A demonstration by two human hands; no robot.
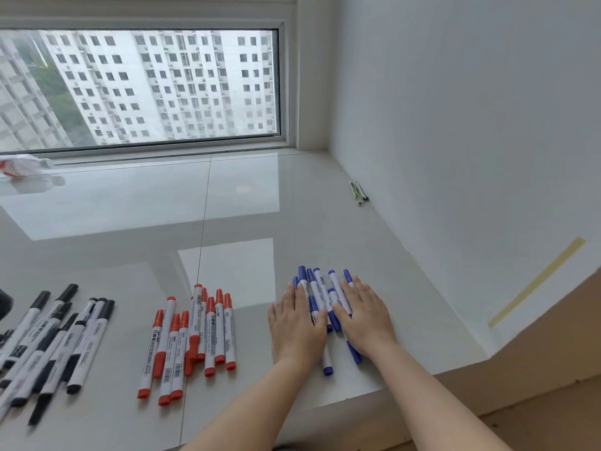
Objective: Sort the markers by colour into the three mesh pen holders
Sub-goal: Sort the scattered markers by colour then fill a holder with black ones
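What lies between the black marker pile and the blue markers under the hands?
The red markers lie between the black markers and blue markers, in the head view.

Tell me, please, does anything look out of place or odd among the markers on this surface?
Mostly tidy: black markers, red markers and blue markers lie in separate groups. One red marker lies across its group, slightly askew. Both hands, left hand and right hand, rest flat on the blue group. No mesh pen holder is clearly visible.

Probably a high-rise flat, glossy tiled window ledge (247, 203), apartment towers (162, 83) outside
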